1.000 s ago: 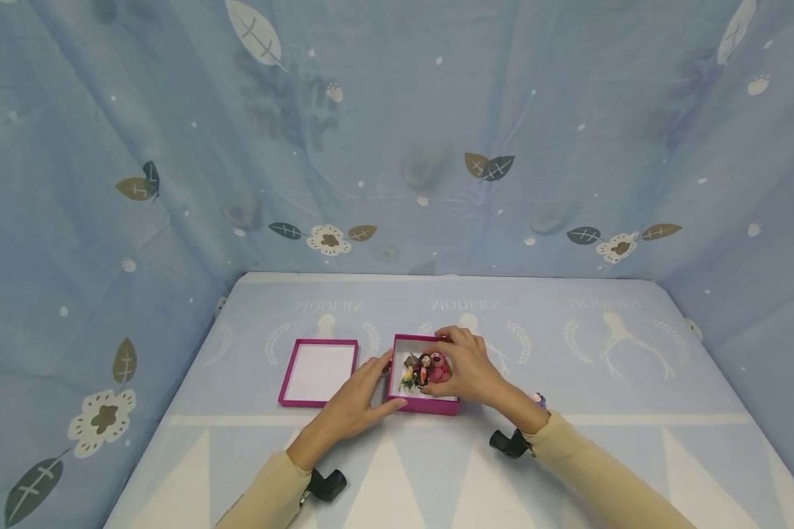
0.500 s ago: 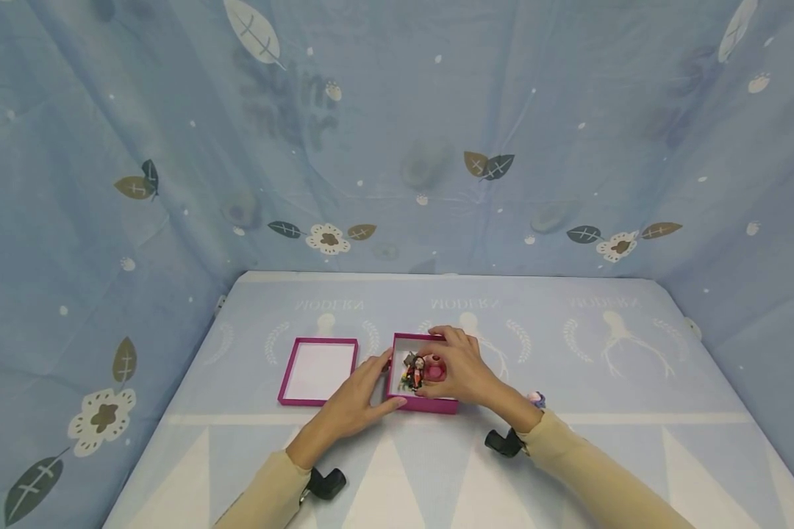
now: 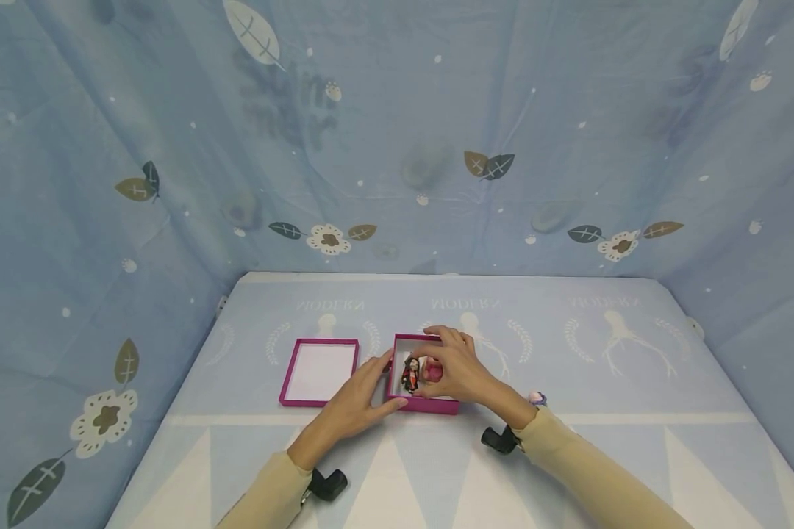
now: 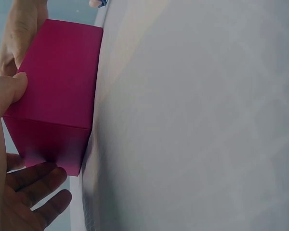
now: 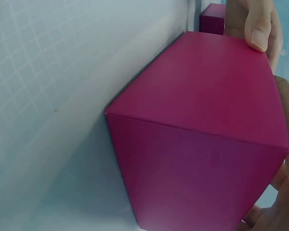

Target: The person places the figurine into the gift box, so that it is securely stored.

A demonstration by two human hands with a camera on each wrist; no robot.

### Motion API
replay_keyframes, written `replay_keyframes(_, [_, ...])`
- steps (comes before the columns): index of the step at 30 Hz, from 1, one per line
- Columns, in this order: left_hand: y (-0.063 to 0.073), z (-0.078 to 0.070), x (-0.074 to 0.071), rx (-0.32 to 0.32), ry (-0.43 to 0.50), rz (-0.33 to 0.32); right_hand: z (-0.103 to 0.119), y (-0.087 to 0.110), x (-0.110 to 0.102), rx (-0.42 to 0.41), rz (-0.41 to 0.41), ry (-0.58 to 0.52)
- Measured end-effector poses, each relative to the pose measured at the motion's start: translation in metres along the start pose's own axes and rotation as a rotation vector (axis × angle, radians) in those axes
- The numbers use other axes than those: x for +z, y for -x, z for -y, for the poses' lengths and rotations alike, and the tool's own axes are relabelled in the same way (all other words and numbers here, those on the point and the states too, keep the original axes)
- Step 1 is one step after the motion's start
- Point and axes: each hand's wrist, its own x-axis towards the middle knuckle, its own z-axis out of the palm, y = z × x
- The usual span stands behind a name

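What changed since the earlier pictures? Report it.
The right hand and dark-haired figurine shifted left, the pink figurine slightly too; the yellow-green piece is no longer plainly visible. Grip is unclear. Left hand, box and lid stayed.

Can see only part of the pink toy (image 3: 431, 369) behind the right grip (image 3: 459, 373); cannot identify the tiny trinket (image 3: 537, 398) at the box's (image 3: 431, 406) 3 o'clock.
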Motion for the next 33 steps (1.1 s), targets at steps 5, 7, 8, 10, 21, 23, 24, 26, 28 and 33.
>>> replay_keyframes(5, [0.0008, -0.0001, 0.0007, -0.002, -0.003, -0.006, -0.001, 0.0007, 0.0006, -0.003, 0.002, 0.001])
replay_keyframes(7, [0.0007, -0.0001, 0.001, -0.001, -0.003, -0.008, -0.0013, 0.0007, 0.0009, -0.002, 0.003, -0.002])
replay_keyframes(8, [0.0007, 0.0, 0.0012, 0.001, -0.004, -0.009, -0.0016, 0.0007, 0.0011, -0.001, 0.003, -0.002])
replay_keyframes(10, [0.0005, 0.0002, 0.0014, 0.003, -0.007, -0.009, -0.0019, 0.0004, 0.0016, -0.003, 0.003, -0.001])
replay_keyframes(21, [0.0002, -0.0002, 0.0015, -0.005, -0.006, 0.001, -0.0029, -0.0002, 0.0049, -0.013, 0.011, 0.049])
replay_keyframes(23, [0.0001, -0.0008, 0.0012, -0.01, -0.003, 0.006, -0.003, -0.0003, 0.0057, -0.015, 0.007, 0.051])
replay_keyframes(24, [0.0001, -0.0011, 0.0011, -0.012, -0.003, 0.008, -0.0032, -0.0003, 0.0061, -0.016, 0.005, 0.052])
replay_keyframes(26, [0.0, -0.0016, 0.0008, -0.016, -0.003, 0.009, -0.0036, -0.0007, 0.007, -0.015, 0.004, 0.053])
replay_keyframes(28, [-0.0001, -0.002, 0.0005, -0.019, -0.006, 0.01, -0.0041, -0.001, 0.0079, -0.013, 0.005, 0.056])
replay_keyframes(33, [0.0002, -0.0024, -0.0002, -0.024, -0.007, 0.01, -0.0048, -0.002, 0.0098, -0.014, 0.006, 0.068])
